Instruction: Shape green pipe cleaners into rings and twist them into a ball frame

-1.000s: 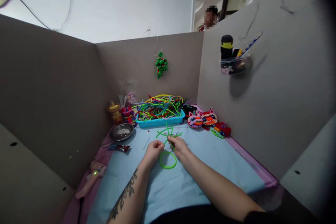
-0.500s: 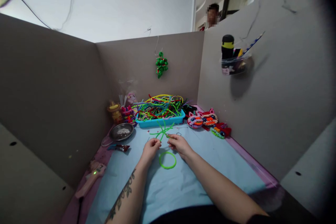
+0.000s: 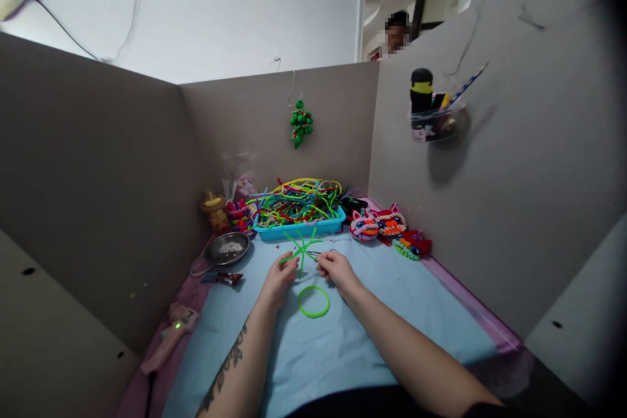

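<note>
Centre: a bright green star-shaped piece of fuzzy craft stems, arms splayed from one crossing point, sits between the two hands over the work surface, in front of the stem tray.

Left hand: fingers narrow, apparently holding the piece by its left-side arm. Right hand: thumb and fingers drawn close together at the piece's right side; cannot tell whether a stem is pinched between them or what else they grip. A thin dark item by those fingertips is too small to identify.

Handling (judgement): steady the crossing with one hand, since the free arms look springy and could slip round each other. Work one arm at a time, close to the centre, with small even bends; pulling from a tip would likely skew the spacing. Keep the fuzz uncrushed.

Nearest: a bright green fuzzy ring lies flat on the pale blue cloth, just below the gap between the hands, apart from both.

Farther out: a light blue plastic tray heaped with multicoloured stems behind the piece; colourful fuzzy figures to its right; a round metal dish with white bits at left; a pink glue gun, green light lit, nearer the person.
</note>
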{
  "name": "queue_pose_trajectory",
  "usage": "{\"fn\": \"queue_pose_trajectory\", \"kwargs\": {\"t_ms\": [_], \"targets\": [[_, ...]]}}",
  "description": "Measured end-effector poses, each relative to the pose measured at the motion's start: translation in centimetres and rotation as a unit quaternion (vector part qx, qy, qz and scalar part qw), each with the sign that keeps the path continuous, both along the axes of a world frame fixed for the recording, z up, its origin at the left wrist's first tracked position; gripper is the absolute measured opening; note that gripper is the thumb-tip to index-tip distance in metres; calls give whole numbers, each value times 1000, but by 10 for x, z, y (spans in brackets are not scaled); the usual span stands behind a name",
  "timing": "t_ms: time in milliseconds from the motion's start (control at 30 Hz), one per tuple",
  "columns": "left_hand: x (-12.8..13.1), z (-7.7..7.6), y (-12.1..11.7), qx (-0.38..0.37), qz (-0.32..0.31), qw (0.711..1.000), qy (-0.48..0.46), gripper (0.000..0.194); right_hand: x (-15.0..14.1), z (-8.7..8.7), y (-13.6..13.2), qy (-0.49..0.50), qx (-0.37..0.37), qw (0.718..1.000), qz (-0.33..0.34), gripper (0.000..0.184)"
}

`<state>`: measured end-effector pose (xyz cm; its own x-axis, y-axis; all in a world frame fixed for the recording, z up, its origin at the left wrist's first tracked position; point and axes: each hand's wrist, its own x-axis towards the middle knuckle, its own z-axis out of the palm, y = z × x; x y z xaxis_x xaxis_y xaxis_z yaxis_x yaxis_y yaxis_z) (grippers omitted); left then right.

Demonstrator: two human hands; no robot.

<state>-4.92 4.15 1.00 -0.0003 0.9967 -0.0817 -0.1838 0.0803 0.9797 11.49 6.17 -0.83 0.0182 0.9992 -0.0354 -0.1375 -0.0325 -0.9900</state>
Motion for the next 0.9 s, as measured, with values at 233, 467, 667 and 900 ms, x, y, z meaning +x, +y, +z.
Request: {"fn": "queue_pose_trajectory", "kwargs": {"t_ms": [233, 467, 667, 900], "targets": [[-1, -8, 2, -5, -1, 1000, 16, 39, -15, 1, -10, -39, 19, 996, 80, 20], [-6, -11, 6, -36, 73, 996, 43, 40, -13, 1, -11, -73, 44, 991, 101, 18], [-6, -11, 7, -27, 63, 997, 32, 41, -12, 0, -12, -93, 50, 990, 94, 15], [-6, -8, 6, -35, 116, 991, 49, 38, -17, -6, -13, -161, 111, 976, 94, 12]]}}
